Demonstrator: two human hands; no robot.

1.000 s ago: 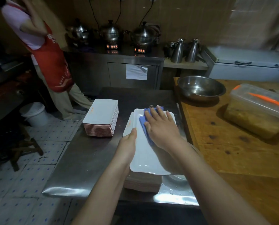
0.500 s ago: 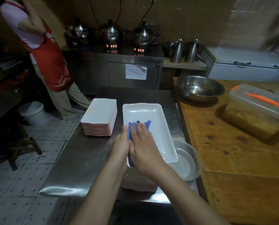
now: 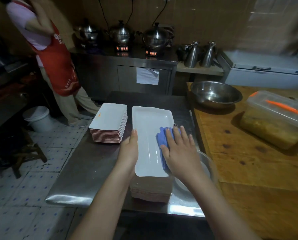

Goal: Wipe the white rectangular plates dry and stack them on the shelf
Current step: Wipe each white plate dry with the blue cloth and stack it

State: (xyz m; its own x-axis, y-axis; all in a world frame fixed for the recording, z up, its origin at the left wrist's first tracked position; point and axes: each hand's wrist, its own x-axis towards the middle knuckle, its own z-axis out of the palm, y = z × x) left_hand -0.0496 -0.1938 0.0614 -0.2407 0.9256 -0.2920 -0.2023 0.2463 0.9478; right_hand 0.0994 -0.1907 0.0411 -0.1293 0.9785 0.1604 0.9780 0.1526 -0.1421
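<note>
- Right hand (image 3: 179,153), flat and spread, is pressing the blue cloth (image 3: 162,138), now moved rightward across the white rectangular plate (image 3: 150,125).
- Left hand (image 3: 130,149) is gripping its left rim.
- Plate is lying atop a pink-edged plate pile (image 3: 151,190) at the near edge of the stainless-steel table (image 3: 85,170).

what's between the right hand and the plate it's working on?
A blue cloth, pressed under the flat fingers of the right hand against the right side of the white plate. The head view shows it.
</note>
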